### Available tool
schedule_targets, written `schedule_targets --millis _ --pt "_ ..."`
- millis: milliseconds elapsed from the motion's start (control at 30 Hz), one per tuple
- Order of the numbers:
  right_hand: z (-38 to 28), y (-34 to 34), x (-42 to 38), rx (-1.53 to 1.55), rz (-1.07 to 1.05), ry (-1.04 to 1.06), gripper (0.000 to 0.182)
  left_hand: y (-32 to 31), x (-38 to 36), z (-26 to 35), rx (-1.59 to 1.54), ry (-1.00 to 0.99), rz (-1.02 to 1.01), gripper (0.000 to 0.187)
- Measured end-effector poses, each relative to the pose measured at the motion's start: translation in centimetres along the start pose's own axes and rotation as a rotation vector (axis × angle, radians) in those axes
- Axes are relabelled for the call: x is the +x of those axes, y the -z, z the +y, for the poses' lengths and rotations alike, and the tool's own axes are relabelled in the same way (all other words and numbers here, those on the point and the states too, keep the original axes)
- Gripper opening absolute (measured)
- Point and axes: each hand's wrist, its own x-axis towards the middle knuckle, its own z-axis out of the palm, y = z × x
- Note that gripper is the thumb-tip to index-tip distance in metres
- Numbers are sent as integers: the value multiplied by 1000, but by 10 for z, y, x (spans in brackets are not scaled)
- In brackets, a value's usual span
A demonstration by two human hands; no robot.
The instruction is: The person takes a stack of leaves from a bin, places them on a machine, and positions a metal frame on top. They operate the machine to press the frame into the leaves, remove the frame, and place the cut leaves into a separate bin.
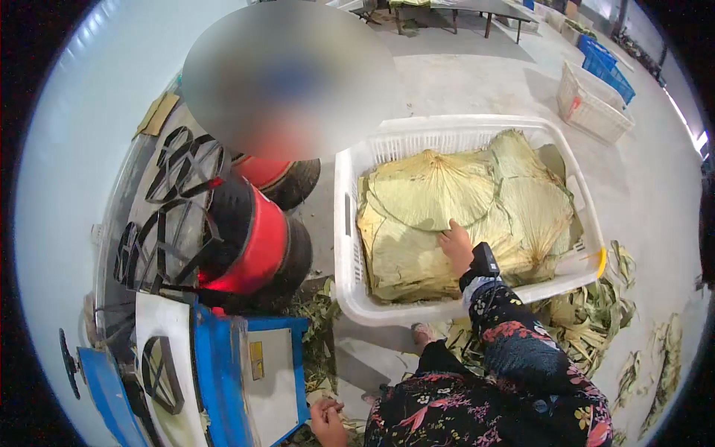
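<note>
The right hand (457, 252) rests its fingertips on the curved lower edge of a pale yellow-green, fan-shaped dried leaf (433, 192); whether they pinch the edge or merely touch it, I cannot tell. If the leaf is as brittle as it looks, a pull from that one edge could split it along its ribs. Leaves beneath might also cling and come up with it, since the flattened yellow-green leaf stack (402, 257) overlaps closely. A small black box-shaped device (485, 258) at the right wrist could snag a leaf edge if the arm sweeps low.

The left hand (328, 422), well apart from the leaves, has loosely curled fingers; I cannot tell whether it holds anything. It is near a blue-and-white boxy machine (274, 384), whose edges could knock the knuckles on a careless swing.

The fan-shaped leaf lies on top in a white rectangular slotted plastic basket (381, 314). Outside, dry greenish leaf scraps (596, 322) litter the grey floor (640, 216) and could slip underfoot.
</note>
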Motion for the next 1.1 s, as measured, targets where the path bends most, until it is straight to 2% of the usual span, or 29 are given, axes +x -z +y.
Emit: schedule_targets --millis 33,67,100,133,167,267,333,433,467,533,600,667,733,767,800,833,867,933,1000,1067,1100 --pt "-33 -10 -9 371 77 -273 43 -2 -1 -16 -73 -6 53 30" --pt "-72 -22 -22 673 233 -502 43 -5 -2 2 -66 -7 55 30" --pt "-76 -26 -26 677 234 -508 43 -7 -9 31 102 69 -3 34" --pt "-75 -28 -30 223 200 -136 46 -9 -11 48 271 146 -61 38" --pt "-77 -29 -32 -232 154 235 48 -11 -8 45 277 146 -62 38" --pt "11 -27 44 -140 63 224 49 -16 -5 38 333 180 -34 37" --pt "-42 -39 32 -276 172 63 45 -27 -5 58 325 204 -10 37" --pt "-128 -58 13 -353 257 -112 40 -34 8 44 358 185 -59 38" --pt "-156 -66 4 -258 259 -81 38 -38 18 40 363 184 -73 38" --pt "-206 -86 -30 207 224 239 30 -46 38 36 125 -132 -28 27" --pt "-298 -76 -104 215 -215 104 23 -53 56 69 87 -159 -32 26" --pt "-350 -59 -155 -210 -512 118 20 -49 84 90 10 -241 -36 31" --pt "-362 -47 -186 -348 -767 426 22 -39 116 113 -98 -327 -17 44" --pt "-375 -42 -198 -345 -764 422 22 -42 125 132 -169 -358 14 51" --pt "-389 -38 -210 -279 -957 433 23 -48 126 151 -164 -358 13 51" --pt "-395 -36 -216 -210 -1149 444 25 -53 126 170 -402 -246 -6 58" --pt "-396 -38 -218 -205 -1148 446 25 -54 123 182 -639 -131 -25 66" --pt "-398 -46 -223 -378 -1353 452 24 -45 109 183 -715 -105 -46 69" --pt "-383 -56 -224 -358 -1319 380 24 -32 98 173 -791 -73 -70 72" --pt "-373 -66 -223 -523 -1063 633 24 -15 85 157 -814 -69 -254 63" --pt "-368 -74 -226 -564 -1053 673 26 -9 82 156 -812 -67 -252 63"
